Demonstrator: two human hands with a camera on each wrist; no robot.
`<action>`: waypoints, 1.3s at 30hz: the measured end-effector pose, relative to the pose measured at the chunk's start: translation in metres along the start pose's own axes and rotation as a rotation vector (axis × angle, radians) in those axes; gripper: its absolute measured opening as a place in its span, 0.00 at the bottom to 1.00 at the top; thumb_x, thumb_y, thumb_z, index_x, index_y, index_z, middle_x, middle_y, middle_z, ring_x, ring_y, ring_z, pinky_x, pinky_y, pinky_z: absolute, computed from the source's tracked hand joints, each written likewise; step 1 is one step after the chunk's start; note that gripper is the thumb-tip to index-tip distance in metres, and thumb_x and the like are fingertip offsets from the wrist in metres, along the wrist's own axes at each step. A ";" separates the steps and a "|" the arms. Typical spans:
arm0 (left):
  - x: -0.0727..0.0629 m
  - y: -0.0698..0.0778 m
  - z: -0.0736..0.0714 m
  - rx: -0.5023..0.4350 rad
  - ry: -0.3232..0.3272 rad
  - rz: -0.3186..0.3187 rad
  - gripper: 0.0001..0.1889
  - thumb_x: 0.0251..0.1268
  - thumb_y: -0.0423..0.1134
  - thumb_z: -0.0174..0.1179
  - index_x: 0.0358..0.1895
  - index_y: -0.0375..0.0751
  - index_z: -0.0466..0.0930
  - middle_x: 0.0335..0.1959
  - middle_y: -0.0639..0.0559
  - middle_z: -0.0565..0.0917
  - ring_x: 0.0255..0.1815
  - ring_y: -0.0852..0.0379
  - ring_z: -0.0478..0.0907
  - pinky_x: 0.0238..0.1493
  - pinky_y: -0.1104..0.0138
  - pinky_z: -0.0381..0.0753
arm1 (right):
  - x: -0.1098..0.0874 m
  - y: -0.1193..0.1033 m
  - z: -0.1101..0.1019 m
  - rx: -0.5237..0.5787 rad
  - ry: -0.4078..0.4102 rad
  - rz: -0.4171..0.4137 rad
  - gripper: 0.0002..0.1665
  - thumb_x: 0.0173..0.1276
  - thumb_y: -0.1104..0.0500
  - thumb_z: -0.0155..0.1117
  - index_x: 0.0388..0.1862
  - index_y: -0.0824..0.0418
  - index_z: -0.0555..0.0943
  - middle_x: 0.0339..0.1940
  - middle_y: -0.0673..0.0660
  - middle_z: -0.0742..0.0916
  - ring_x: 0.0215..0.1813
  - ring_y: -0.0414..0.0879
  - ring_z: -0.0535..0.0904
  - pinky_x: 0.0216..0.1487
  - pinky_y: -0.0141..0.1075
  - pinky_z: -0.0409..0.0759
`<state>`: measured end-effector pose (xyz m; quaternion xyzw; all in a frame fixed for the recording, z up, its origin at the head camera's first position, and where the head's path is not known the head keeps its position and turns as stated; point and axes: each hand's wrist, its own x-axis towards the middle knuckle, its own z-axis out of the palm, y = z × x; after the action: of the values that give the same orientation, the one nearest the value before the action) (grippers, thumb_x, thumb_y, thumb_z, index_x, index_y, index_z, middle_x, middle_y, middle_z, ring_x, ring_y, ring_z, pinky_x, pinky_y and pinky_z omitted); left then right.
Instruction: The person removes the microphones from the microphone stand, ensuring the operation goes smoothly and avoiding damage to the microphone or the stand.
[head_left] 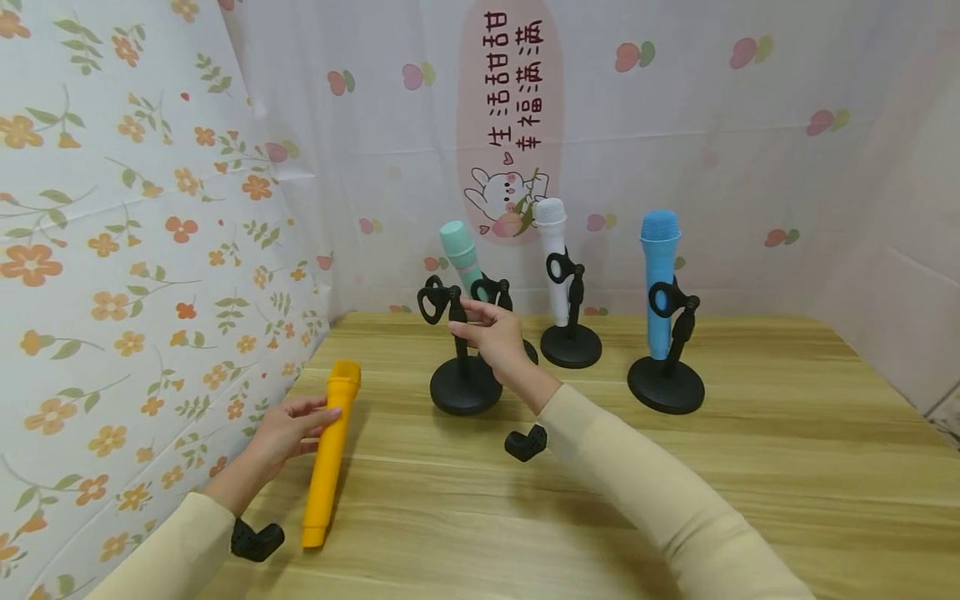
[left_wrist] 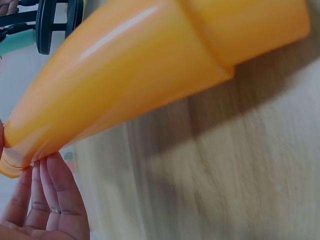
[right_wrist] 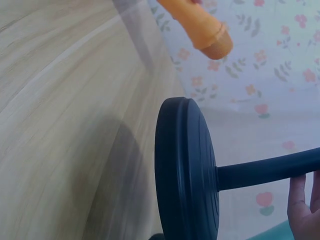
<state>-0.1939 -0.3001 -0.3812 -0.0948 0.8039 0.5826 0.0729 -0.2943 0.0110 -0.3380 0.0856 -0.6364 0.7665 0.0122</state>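
Observation:
My left hand (head_left: 285,435) pinches a yellow-orange microphone (head_left: 330,458) near its upper part, thumb on top. In the left wrist view, its fingers (left_wrist: 62,195) press the underside of the barrel; the handle end is closest to that camera. My right hand (head_left: 498,343) holds the post of a black microphone stand (head_left: 463,390), just below its clip. That clip (head_left: 432,302) has no microphone in it. In the right wrist view, the round base (right_wrist: 185,170) shows large, and part of the fingers (right_wrist: 298,200) touches the post. Whether the base rests on the table cannot be told.
Behind the right hand, a mint-green microphone (head_left: 459,246) leans in another black stand. A white microphone (head_left: 552,250) and a blue microphone (head_left: 660,267) sit in stands farther right. The wooden table (head_left: 787,467) meets a flowered cloth (head_left: 150,275) at left.

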 end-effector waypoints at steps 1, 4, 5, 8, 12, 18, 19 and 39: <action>0.000 -0.001 -0.001 -0.005 0.000 -0.004 0.39 0.64 0.48 0.66 0.70 0.28 0.61 0.47 0.52 0.82 0.39 0.57 0.77 0.41 0.63 0.83 | 0.001 0.001 0.002 0.003 -0.002 -0.002 0.26 0.59 0.68 0.73 0.58 0.61 0.81 0.45 0.58 0.85 0.40 0.44 0.85 0.45 0.39 0.83; 0.000 -0.004 -0.003 -0.009 -0.005 -0.012 0.39 0.64 0.47 0.66 0.70 0.28 0.61 0.44 0.54 0.83 0.38 0.58 0.78 0.41 0.63 0.83 | 0.003 0.003 0.007 0.005 -0.002 -0.007 0.25 0.59 0.68 0.72 0.57 0.61 0.81 0.45 0.58 0.85 0.41 0.45 0.85 0.45 0.39 0.83; 0.001 -0.005 -0.004 -0.011 -0.007 -0.015 0.39 0.64 0.47 0.66 0.70 0.28 0.61 0.43 0.55 0.83 0.38 0.58 0.78 0.41 0.63 0.83 | 0.004 0.003 0.008 0.007 -0.002 -0.009 0.25 0.59 0.68 0.72 0.57 0.61 0.82 0.45 0.58 0.86 0.41 0.46 0.85 0.45 0.39 0.83; 0.002 -0.007 -0.007 -0.008 -0.022 -0.024 0.38 0.64 0.47 0.66 0.69 0.27 0.62 0.41 0.55 0.83 0.38 0.58 0.80 0.41 0.62 0.83 | 0.007 0.005 0.013 -0.005 0.003 -0.019 0.25 0.59 0.68 0.73 0.57 0.61 0.82 0.44 0.58 0.86 0.42 0.46 0.85 0.45 0.38 0.83; 0.004 -0.008 -0.010 -0.003 -0.039 -0.043 0.38 0.63 0.48 0.66 0.68 0.26 0.63 0.40 0.55 0.84 0.38 0.57 0.81 0.42 0.61 0.83 | 0.011 0.006 0.020 -0.010 0.005 -0.039 0.25 0.58 0.67 0.73 0.56 0.61 0.82 0.44 0.58 0.86 0.42 0.46 0.85 0.45 0.38 0.83; 0.004 -0.011 -0.013 -0.001 -0.065 -0.068 0.34 0.63 0.47 0.66 0.65 0.27 0.68 0.39 0.55 0.85 0.37 0.58 0.82 0.41 0.61 0.83 | 0.015 0.008 0.033 0.000 0.012 -0.047 0.24 0.59 0.68 0.73 0.56 0.62 0.82 0.45 0.58 0.87 0.43 0.47 0.85 0.45 0.38 0.83; 0.005 -0.011 -0.014 -0.003 -0.069 -0.070 0.33 0.63 0.47 0.66 0.64 0.27 0.69 0.39 0.55 0.85 0.37 0.58 0.82 0.40 0.61 0.83 | 0.016 0.009 0.035 0.005 0.014 -0.045 0.24 0.59 0.68 0.73 0.56 0.62 0.82 0.45 0.58 0.87 0.44 0.47 0.85 0.45 0.38 0.83; 0.008 -0.027 -0.017 0.009 -0.078 -0.091 0.33 0.64 0.46 0.66 0.65 0.27 0.68 0.40 0.53 0.86 0.38 0.57 0.83 0.41 0.61 0.83 | 0.038 0.032 0.061 0.019 0.043 -0.045 0.23 0.57 0.67 0.74 0.53 0.62 0.83 0.44 0.56 0.86 0.47 0.46 0.82 0.48 0.36 0.81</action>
<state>-0.1954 -0.3252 -0.4027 -0.1082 0.7979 0.5783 0.1313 -0.3284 -0.0582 -0.3525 0.0834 -0.6265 0.7738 0.0421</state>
